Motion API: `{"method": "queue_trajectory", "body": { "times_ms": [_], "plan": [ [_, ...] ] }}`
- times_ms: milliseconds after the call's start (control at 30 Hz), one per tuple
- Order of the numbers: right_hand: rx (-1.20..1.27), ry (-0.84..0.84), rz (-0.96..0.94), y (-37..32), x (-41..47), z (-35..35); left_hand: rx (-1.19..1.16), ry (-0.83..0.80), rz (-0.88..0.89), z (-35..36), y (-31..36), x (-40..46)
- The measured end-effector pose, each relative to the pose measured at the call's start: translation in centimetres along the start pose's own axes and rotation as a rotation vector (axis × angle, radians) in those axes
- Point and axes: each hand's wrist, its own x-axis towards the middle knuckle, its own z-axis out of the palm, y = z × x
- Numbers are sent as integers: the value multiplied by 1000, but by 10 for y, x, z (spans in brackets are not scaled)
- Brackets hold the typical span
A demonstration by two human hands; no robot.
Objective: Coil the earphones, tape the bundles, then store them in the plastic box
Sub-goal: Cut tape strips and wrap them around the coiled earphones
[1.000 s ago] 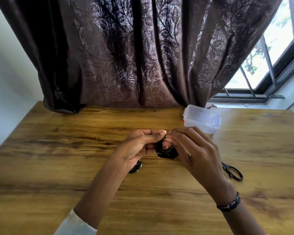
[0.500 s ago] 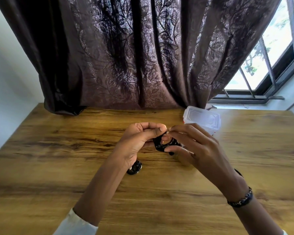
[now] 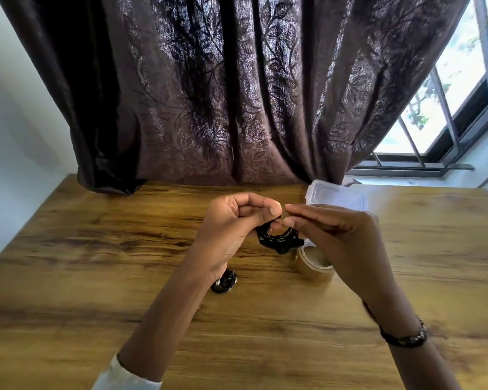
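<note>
At the left, bare desk (image 3: 82, 263) was seen running to its left edge, with wall beyond. A second coil (image 3: 224, 282), black, lay on the desk just under the left wrist, partly hidden by it. The left hand (image 3: 237, 229) was curled, its thumb and fingers pinching the top of the black earphone coil (image 3: 278, 239), which was held above the desk between both hands. The right hand (image 3: 341, 243) pinched the same coil from the other side, fingertips meeting the left thumb. The step was judged to be taping this bundle; no tape strip could be made out on it. A tape roll (image 3: 314, 264) lay on the desk just below the coil, partly behind the right hand. The next move was judged to call for a firm hold so that the loops would not spring apart. The box (image 3: 338, 197), lid on, stood behind the right hand near the curtain (image 3: 237, 94); it would need opening. Open desk lay right of it.
</note>
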Motion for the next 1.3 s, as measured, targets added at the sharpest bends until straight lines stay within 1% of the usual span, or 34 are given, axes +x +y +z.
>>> {"method": "queue_trajectory", "body": {
  "times_ms": [67, 167, 267, 367, 433, 533, 700, 733, 767, 800, 833, 900, 933, 967, 1000, 1067, 1300],
  "plan": [
    [-37, 1, -54, -4, 0, 1, 25, 8, 24, 0, -1, 0],
    [-119, 6, -186, -7, -1, 3, 66, 14, 68, 1, 1, -1],
    [-292, 17, -296, -7, -1, 4, 134, 40, 112, 2, 1, -1],
    [-453, 21, -343, -4, -1, 5, 267, 61, 171, 2, 0, -2],
    [-543, 26, -372, -4, -2, 7, 291, 52, 129, 3, 1, -2],
    [-641, 29, -414, 0, -2, 9, 238, 16, 11, 3, 2, -1],
    [-728, -89, -476, 11, -4, 10, 135, -45, -101, 0, 3, -3],
    [-687, -102, -433, 12, -4, 12, 128, -46, -109, 0, 3, -3],
    [-586, -115, -345, 11, -4, 12, 120, -46, -114, -1, 3, -3],
    [-433, -127, -220, 8, -3, 12, 108, -40, -120, -2, 2, -3],
    [-232, -149, -64, 4, -2, 10, 92, -29, -126, -4, 1, -2],
    [275, -222, 272, -6, 0, 5, 59, -9, -144, -7, -1, -1],
    [463, -242, 416, -7, 0, 3, 48, -5, -152, -8, -2, -1],
    [566, -256, 521, -6, -1, 0, 40, -1, -158, -9, -3, -2],
    [598, -285, 579, -5, -1, 0, 32, 5, -163, -8, -3, -2],
    [586, -334, 626, -3, -3, 3, 25, 19, -166, -7, -4, -2],
    [612, -230, 702, 4, -3, 15, 2, 35, -159, -7, -10, -3]
  ]
}}
